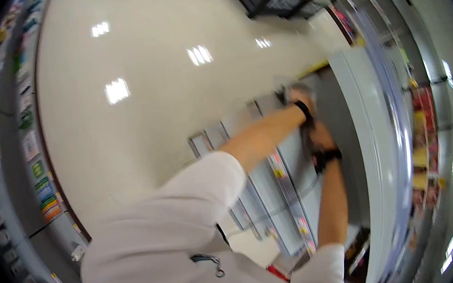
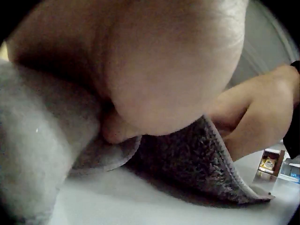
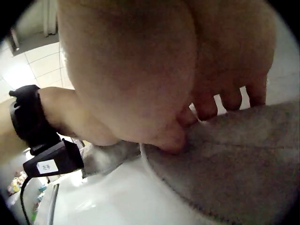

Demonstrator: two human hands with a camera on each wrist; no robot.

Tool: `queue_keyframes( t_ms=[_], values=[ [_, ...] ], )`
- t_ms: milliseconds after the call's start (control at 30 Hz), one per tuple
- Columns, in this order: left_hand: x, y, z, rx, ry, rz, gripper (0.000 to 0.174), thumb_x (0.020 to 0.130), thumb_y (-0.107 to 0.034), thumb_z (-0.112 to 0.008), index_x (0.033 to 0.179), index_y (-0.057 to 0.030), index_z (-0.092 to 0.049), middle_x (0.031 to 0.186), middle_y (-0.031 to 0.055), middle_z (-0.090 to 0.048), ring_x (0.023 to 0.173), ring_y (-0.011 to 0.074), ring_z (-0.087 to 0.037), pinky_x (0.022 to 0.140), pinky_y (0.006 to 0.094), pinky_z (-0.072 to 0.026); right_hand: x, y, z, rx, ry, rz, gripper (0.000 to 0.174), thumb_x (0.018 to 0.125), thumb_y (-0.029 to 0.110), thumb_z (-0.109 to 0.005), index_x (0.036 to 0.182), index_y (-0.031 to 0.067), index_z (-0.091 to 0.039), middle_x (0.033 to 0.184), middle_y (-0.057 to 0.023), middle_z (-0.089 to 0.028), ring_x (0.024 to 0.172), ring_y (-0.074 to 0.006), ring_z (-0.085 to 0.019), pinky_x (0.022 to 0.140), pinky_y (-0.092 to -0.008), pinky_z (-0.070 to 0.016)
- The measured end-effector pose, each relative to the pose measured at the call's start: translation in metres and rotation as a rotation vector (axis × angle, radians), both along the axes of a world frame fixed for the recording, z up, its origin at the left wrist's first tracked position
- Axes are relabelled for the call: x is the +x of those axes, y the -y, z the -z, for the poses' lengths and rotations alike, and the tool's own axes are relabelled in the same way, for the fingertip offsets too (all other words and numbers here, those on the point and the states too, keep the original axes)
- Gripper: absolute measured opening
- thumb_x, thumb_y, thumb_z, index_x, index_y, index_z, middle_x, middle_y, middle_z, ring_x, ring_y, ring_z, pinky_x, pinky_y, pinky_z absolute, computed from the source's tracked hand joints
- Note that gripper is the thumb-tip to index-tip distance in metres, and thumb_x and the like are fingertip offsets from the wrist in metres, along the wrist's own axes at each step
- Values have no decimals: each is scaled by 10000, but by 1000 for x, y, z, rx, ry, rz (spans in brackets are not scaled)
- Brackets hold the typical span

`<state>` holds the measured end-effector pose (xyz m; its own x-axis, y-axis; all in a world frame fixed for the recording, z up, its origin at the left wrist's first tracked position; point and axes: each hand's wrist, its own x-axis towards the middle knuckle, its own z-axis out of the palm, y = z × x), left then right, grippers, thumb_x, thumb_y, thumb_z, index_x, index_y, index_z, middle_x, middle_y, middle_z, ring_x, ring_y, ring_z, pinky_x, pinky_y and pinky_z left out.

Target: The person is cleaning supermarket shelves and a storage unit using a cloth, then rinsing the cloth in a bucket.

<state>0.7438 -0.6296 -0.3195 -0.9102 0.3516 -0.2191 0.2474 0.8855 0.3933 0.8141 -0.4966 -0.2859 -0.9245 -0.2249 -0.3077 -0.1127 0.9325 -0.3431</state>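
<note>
One grey cloth, dark and shaggy on one face, pale-hemmed (image 2: 206,164), toward the shelf's (image 1: 345,105) far edge; right hand (image 3: 164,65) pinches it, thumb against bent fingers; left hand (image 2: 154,61) grips a fold.

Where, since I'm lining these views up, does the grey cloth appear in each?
Head: grey cloth, blurred, right of centre.
Left wrist: grey cloth, left edge to lower right.
Right wrist: lower right, with a piece left of centre.
Shared landmark: black wristband, not always the same one.
</note>
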Motion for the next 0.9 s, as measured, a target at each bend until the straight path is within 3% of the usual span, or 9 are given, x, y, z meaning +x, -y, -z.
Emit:
queue_keyframes(
  t_ms=[33,67,100,133,200,267,300,567,900],
  values=[
    [-10,-23,7,-18,-30,-135,589,854,-416,-593,1355,-114,-526,1473,141,-403,1388,369,-300,1086,573,-242,-5,-13,17,-180,-133,-98,423,796,43,-472,1197,-67,-551,1103,-302,-615,1087,-439,-574,903,-442,-452],
    [-19,-5,-7,16,29,37,577,861,-400,-579,1363,-121,-519,1471,142,-406,1393,357,-293,1080,576,-252,-28,-23,23,-70,-9,-42,405,798,50,-461,1166,-96,-546,1076,-332,-603,1080,-453,-571,901,-448,-447],
    [-16,-9,-20,27,25,51,575,868,-410,-560,1365,-125,-518,1475,149,-398,1391,363,-295,1074,587,-256,-11,-2,-4,72,-55,80,391,811,68,-453,1145,-118,-534,1074,-353,-585,1084,-474,-557,911,-459,-436],
    [-28,-10,-12,17,19,56,572,875,-419,-542,1367,-128,-516,1479,155,-390,1389,369,-296,1069,597,-261,-37,-28,21,3,82,92,466,828,57,-396,1266,-75,-485,1255,-264,-552,1210,-396,-491,1024,-394,-357],
    [-67,-40,20,33,-18,31,544,866,-405,-563,1335,-129,-550,1452,131,-435,1362,352,-347,1064,564,-270,-64,-71,67,107,-275,-75,481,848,94,-430,1304,-56,-463,1313,-281,-501,1246,-403,-459,1052,-393,-337],
    [-93,-72,28,52,-40,24,515,857,-389,-583,1302,-130,-584,1425,107,-481,1333,336,-399,1057,533,-282,-40,-41,15,490,-604,-129,519,878,143,-449,1363,-37,-410,1348,-272,-477,1266,-389,-447,1081,-392,-318],
    [-78,-55,32,65,-14,28,513,858,-388,-582,1301,-129,-584,1424,108,-482,1332,336,-401,1056,533,-284,-25,-20,11,538,-630,-120,520,879,145,-449,1364,-36,-409,1349,-271,-476,1266,-388,-447,1082,-392,-318],
    [-36,-31,59,-47,45,71,500,863,-374,-575,1297,-126,-586,1414,110,-492,1323,335,-415,1044,541,-300,-7,-15,20,393,-544,-60,525,888,163,-448,1373,-31,-402,1356,-266,-471,1270,-383,-445,1087,-398,-319],
    [-32,-42,25,-89,14,18,484,869,-358,-566,1292,-123,-588,1403,114,-503,1311,334,-432,1030,549,-320,7,-25,23,339,-509,-103,531,899,185,-448,1384,-24,-394,1366,-260,-466,1275,-377,-443,1092,-404,-320]
  ],
)
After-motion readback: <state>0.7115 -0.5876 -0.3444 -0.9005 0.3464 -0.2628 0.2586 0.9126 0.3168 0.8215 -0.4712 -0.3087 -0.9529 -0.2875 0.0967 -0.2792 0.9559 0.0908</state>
